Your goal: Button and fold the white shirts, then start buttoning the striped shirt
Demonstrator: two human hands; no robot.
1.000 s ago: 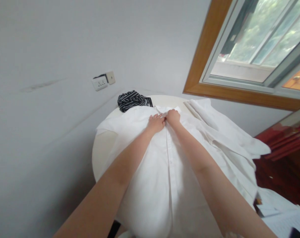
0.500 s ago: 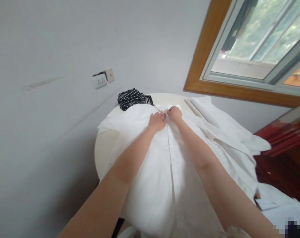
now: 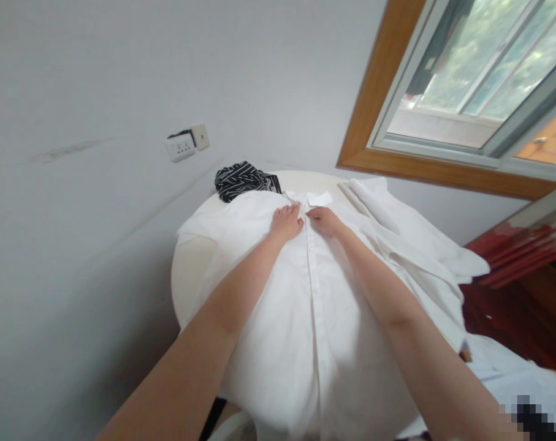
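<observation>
A white button-front shirt (image 3: 278, 318) lies spread over a round cream table (image 3: 190, 275), its collar end away from me and its button strip running toward me. Flat on the fabric just left of the strip rests my left hand (image 3: 287, 223), fingers spread. My right hand (image 3: 323, 221) is at the strip just below the collar, its bent fingers closed on the shirt's edge. The fingertips of both hands nearly meet; any button between them is too small to make out.
A black-and-white striped cloth (image 3: 245, 181) sits bunched at the table's back. More white cloth (image 3: 425, 236) drapes over the right side. A pale wall with a socket (image 3: 181, 147) stands behind, and a wood-framed window (image 3: 443, 168) is at the right.
My right hand has shifted slightly down from the collar, and its fingers have loosened from a fist into a flatter hold. The collar's right flap shows more. My left hand stays flat.
</observation>
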